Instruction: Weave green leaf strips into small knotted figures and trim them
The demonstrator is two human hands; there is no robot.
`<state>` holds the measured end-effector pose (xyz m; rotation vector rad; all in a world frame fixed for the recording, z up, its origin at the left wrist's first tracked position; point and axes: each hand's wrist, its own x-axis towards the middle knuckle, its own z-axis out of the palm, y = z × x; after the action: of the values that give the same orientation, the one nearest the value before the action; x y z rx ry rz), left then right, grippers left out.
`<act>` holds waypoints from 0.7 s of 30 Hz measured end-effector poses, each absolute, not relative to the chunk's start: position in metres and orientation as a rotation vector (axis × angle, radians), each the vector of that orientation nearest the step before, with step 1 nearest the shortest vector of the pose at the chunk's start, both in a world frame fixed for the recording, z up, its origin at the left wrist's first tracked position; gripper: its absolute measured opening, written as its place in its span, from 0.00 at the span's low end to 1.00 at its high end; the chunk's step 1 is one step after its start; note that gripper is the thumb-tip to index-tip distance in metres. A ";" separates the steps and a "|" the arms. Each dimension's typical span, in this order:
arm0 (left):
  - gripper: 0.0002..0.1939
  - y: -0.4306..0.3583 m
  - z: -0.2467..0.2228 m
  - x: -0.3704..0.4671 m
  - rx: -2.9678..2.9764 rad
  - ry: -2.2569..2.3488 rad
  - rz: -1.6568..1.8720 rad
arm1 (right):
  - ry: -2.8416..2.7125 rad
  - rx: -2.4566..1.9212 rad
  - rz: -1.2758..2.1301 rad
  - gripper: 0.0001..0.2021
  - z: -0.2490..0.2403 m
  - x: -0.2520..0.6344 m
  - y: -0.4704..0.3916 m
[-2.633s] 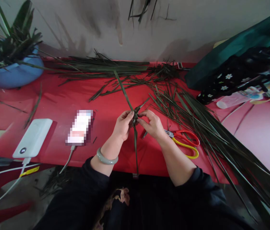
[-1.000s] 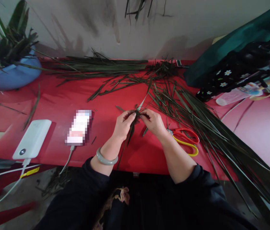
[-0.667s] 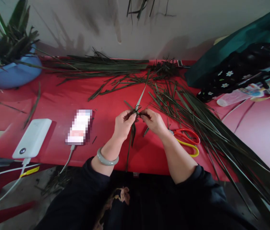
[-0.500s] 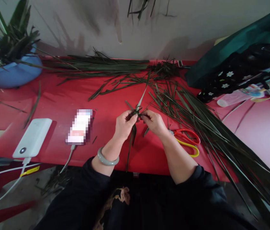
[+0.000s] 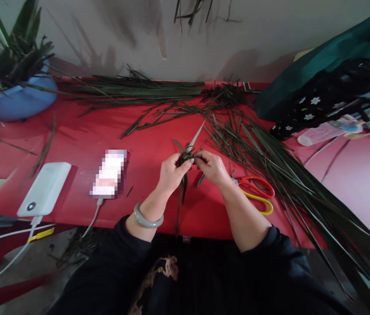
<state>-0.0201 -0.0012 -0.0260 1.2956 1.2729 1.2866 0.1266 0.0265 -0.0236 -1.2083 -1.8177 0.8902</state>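
Observation:
Between my hands, over the red table (image 5: 152, 162), is a small woven piece of green leaf strips (image 5: 188, 151). One pale strip points up from it toward the back, and darker strips hang below. My left hand (image 5: 170, 174) pinches the piece between thumb and fingers from the left. From the right, my right hand (image 5: 213, 167) has its thumb and fingertips closed on the piece's edge, where a strip end seems to lie. The fingers hide much of the weave. Scissors (image 5: 259, 192) with red and yellow handles lie by my right forearm, blades partly hidden.
Long leaf strips (image 5: 290, 175) spread along the right side, with another bundle (image 5: 139, 89) at the back. A phone (image 5: 109, 174) and a white power bank (image 5: 44, 189) with cables lie left. A blue basin (image 5: 17, 101) holds leaves. A dark green bag (image 5: 319, 65) stands back right.
Both hands have shifted slightly to the right with the woven piece. The pale strip leans further right, and my left thumb has moved closer to the right fingertips.

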 end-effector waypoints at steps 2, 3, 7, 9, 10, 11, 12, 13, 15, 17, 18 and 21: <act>0.13 -0.001 -0.027 -0.020 1.330 1.305 1.260 | -1.841 -1.201 0.884 0.08 -0.024 0.127 0.026; 0.12 -0.001 -0.027 -0.021 1.340 1.326 1.262 | -1.860 -1.204 0.878 0.08 -0.024 0.127 0.026; 0.09 0.000 -0.029 -0.020 1.295 1.364 1.297 | -1.915 -1.245 0.829 0.10 -0.026 0.127 0.028; 0.10 0.000 -0.029 -0.019 1.217 1.312 1.310 | -1.920 -1.255 0.800 0.11 -0.027 0.128 0.028; 0.11 0.000 -0.029 -0.018 1.174 1.276 1.316 | -1.923 -1.261 0.789 0.11 -0.028 0.128 0.029; 0.11 0.000 -0.029 -0.018 1.136 1.240 1.323 | -1.925 -1.269 0.780 0.11 -0.028 0.129 0.029; 0.11 0.000 -0.029 -0.017 1.103 1.209 1.333 | -1.926 -1.280 0.773 0.11 -0.029 0.129 0.029; 0.11 0.000 -0.029 -0.016 1.074 1.186 1.346 | -1.928 -1.291 0.767 0.11 -0.029 0.129 0.029; 0.11 0.001 -0.029 -0.016 1.024 1.162 1.382 | -1.936 -1.308 0.758 0.10 -0.028 0.129 0.029; 0.11 0.002 -0.028 -0.016 0.996 1.165 1.418 | -1.948 -1.322 0.749 0.09 -0.027 0.129 0.030; 0.10 0.002 -0.028 -0.016 0.992 1.173 1.436 | -1.953 -1.334 0.741 0.09 -0.026 0.129 0.030; 0.11 0.003 -0.027 -0.017 0.985 1.201 1.473 | -1.951 -1.355 0.729 0.08 -0.026 0.128 0.030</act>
<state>-0.0172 0.0033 -0.0272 0.9851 1.2010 1.4727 0.1285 0.0303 -0.0255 -1.3546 -1.9508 0.7293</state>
